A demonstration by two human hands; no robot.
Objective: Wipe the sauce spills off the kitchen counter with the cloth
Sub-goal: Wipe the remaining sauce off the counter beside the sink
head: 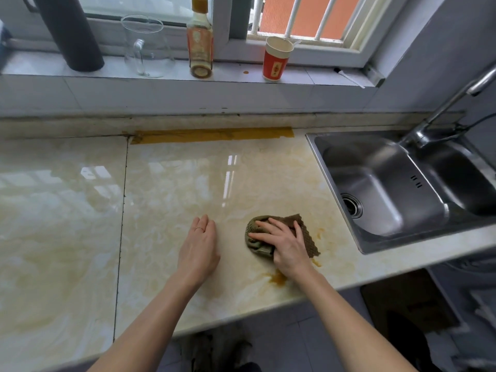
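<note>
A crumpled olive-brown cloth (306, 233) lies on the glossy cream marble counter (174, 189), near its front edge and left of the sink. My right hand (281, 244) presses down on the cloth with spread fingers. Brown sauce smears show beside the cloth: a blot (277, 278) just under my right wrist and streaks (319, 232) on its right side. My left hand (200, 248) rests flat on the bare counter a little to the left of the cloth, fingers together, holding nothing.
A steel sink (311, 146) with a tap (440, 111) fills the right side. On the windowsill stand a sauce bottle (200, 41), a glass jug (146, 47), a red paper cup (276, 59) and a dark cylinder (71, 30). Yellow tape (212, 135) runs along the counter's back edge.
</note>
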